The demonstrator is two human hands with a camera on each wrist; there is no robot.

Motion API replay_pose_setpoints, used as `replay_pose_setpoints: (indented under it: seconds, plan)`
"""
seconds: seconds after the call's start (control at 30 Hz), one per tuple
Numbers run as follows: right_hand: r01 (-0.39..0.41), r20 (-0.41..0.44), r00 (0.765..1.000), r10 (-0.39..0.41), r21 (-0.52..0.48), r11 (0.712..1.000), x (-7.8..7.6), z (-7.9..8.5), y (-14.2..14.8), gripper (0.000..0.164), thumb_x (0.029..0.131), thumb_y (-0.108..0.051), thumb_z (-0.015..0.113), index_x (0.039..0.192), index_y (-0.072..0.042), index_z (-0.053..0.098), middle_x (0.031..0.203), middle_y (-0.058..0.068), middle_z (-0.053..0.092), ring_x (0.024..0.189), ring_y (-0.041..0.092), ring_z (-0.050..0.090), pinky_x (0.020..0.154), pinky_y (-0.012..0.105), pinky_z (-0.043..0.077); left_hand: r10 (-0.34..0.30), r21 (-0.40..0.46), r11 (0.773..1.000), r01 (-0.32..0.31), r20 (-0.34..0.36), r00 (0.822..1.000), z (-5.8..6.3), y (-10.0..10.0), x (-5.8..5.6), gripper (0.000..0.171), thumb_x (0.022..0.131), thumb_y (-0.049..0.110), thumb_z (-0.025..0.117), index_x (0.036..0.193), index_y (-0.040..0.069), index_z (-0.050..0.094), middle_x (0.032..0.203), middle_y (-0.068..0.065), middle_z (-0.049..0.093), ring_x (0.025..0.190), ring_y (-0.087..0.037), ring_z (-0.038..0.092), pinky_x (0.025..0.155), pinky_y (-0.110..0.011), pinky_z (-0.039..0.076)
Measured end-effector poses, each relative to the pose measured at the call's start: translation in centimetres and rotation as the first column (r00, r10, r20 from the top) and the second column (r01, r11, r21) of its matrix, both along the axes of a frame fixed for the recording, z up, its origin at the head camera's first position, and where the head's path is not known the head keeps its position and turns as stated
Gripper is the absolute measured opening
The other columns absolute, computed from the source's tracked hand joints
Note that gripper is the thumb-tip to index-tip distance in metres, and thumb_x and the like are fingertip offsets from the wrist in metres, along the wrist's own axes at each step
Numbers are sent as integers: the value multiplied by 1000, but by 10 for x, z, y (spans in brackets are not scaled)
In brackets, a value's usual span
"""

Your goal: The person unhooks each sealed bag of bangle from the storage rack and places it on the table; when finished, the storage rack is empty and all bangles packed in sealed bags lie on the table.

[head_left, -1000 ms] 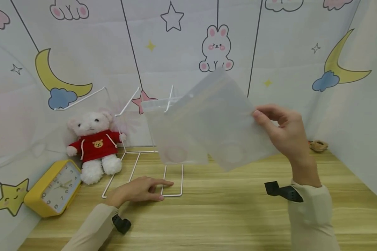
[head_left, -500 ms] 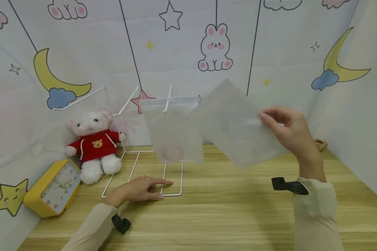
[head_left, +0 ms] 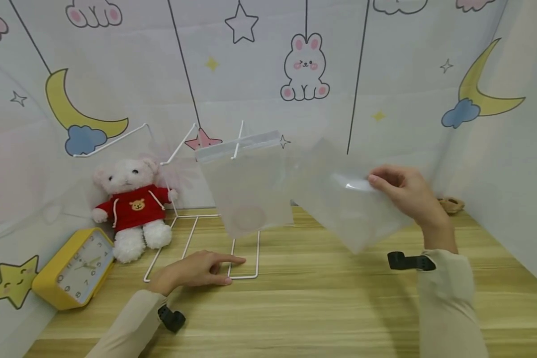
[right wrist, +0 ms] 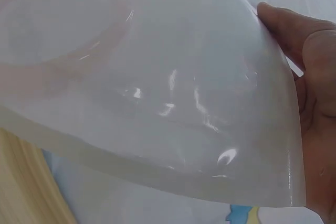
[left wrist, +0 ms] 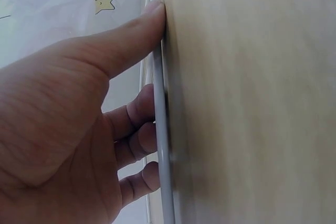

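Observation:
My right hand [head_left: 404,191] pinches the side edge of a frosted clear plastic bag [head_left: 344,214] between thumb and fingers. The bag is tilted, one corner pointing down, and a faint pinkish ring shows through it [right wrist: 173,93] in the right wrist view. To its left, a similar bag [head_left: 255,189] with a zip-style top strip hangs slightly slanted at a prong of a white wire rack [head_left: 257,253]. The two bags meet or overlap at their near edges. My left hand [head_left: 197,268] rests low on the rack's base, index finger extended, thumb [left wrist: 134,32] against the front wire.
A white teddy bear [head_left: 136,206] in a red hoodie sits behind the rack's left side. A yellow alarm clock [head_left: 78,268] stands at the left. A small brown object [head_left: 451,205] lies at the back right of the wooden table [head_left: 322,308], before a printed cloth backdrop.
The right hand and its bag first moved right, away from the hanging bag, then slightly down. The hanging bag has swung into a slant. The left hand stays in place.

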State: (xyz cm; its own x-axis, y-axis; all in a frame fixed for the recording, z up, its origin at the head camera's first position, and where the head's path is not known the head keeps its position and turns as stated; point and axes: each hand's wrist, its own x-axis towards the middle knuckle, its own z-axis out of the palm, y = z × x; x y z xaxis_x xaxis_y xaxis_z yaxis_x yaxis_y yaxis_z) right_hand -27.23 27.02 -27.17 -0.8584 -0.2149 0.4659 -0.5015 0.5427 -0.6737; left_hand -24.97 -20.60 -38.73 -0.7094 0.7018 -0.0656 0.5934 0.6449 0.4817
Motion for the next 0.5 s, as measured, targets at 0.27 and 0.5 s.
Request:
replay_pose_setpoints:
  seconds: [0.27, 0.5]
  plan:
    - [-18, 145, 989, 13, 29, 999, -16, -16, -4, 33, 102, -33, 60, 114, -3, 69, 103, 15, 68, 78, 18, 65, 66, 33, 53, -6, 2, 1000, 6, -8, 1000, -2, -1, 0, 51, 95, 37, 69, 142, 19, 59, 64, 11, 45, 57, -1, 39, 57, -24, 34]
    - [22, 160, 986, -39, 105, 994, -23, -22, -8, 35, 103, -33, 58, 116, -3, 69, 112, 15, 67, 94, 23, 61, 76, 31, 50, -10, -6, 1000, 10, -16, 1000, -3, -1, -1, 51, 96, 38, 68, 143, 20, 58, 65, 12, 45, 58, -1, 39, 58, -24, 34]
